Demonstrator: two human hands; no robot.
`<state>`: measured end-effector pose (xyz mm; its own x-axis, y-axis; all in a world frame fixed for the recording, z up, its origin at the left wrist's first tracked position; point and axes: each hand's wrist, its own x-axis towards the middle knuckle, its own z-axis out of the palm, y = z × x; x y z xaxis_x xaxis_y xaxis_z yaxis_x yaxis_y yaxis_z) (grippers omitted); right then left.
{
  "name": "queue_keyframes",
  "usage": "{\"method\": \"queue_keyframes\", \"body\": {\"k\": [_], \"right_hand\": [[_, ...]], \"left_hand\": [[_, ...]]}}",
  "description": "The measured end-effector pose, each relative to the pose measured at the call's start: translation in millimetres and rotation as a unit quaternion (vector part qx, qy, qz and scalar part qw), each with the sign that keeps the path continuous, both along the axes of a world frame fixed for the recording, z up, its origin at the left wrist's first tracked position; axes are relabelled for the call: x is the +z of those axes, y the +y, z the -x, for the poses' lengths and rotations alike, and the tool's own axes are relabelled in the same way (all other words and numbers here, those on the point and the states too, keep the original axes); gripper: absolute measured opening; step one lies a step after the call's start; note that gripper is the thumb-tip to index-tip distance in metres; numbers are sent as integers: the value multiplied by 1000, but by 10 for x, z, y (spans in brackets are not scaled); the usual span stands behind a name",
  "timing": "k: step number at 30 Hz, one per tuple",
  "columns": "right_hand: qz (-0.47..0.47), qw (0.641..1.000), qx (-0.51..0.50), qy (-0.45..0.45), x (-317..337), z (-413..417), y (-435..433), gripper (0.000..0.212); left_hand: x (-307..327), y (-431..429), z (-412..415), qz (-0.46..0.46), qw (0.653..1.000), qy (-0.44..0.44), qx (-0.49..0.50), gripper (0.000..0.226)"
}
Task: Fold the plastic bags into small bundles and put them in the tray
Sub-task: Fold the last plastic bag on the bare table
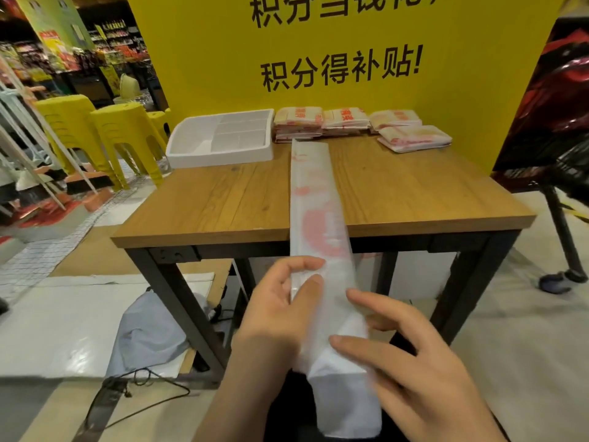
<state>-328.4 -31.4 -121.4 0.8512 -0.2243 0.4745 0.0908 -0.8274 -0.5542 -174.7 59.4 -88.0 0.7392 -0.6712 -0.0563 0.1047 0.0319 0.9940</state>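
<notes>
While left hand [277, 304] pinched the bag strip [315, 193] | right hand [411, 362] touched it, grip unclear | next likely needed short folds toward 12 o'clock

Landmark: white compartmented plastic tray [220, 157], far left corner of brown wooden table [207, 202]. In front of tray: bare boards, open approach. Just right of tray: stacks of folded red-printed plastic bags [299, 126]. Close behind tray: yellow printed board [197, 59]. Right of tray, running front to back: long folded white plastic bag [314, 193].

Beyond the fingers [307, 264] a wooden table [223, 199] backs onto a yellow sign wall [207, 59]; yellow stools [127, 135] stand up-left of them.
</notes>
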Motion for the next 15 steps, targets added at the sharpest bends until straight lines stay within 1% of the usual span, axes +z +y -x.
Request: {"method": "queue_keyframes", "body": {"k": [2, 4, 5, 7, 8, 9, 10, 12, 14, 15], "right_hand": [[55, 995, -34, -73, -25, -35, -69, 33], [-12, 994, -40, -104, -57, -67, -80, 30], [-27, 992, -40, -115, -59, -84, -81, 30], [-37, 993, -26, -112, -76, -111, -101, 34], [-42, 994, -22, -98, -99, -118, -110, 37], [-37, 995, -22, -92, -123, -127, -119, 38], [-35, 995, -20, -92, -134, -136, -123, 35], [-44, 994, -17, -99, -159, -159, -129, 27], [-46, 994, -19, -92, -176, -185, -140, 30], [-44, 995, -22, -85, -178, -195, -137, 36]], "left_hand": [[17, 15, 19, -4, 1000, -2, -16, 19], [-18, 84, -28, 5, 999, 3, -44, 35], [-61, 155, -65, 9, 998, -5, -65, 37], [-151, 350, -128, 4, 992, -34, -121, 29], [-198, 476, -152, -8, 988, -41, -145, 33], [-236, 590, -166, -15, 984, -52, -170, 43], [-271, 688, -172, -14, 978, -58, -198, 48], [-278, 796, -151, -1, 964, -96, -248, 46], [-283, 746, -166, 10, 958, -167, -234, 40], [-304, 696, -170, 10, 956, -200, -215, 38]]}}
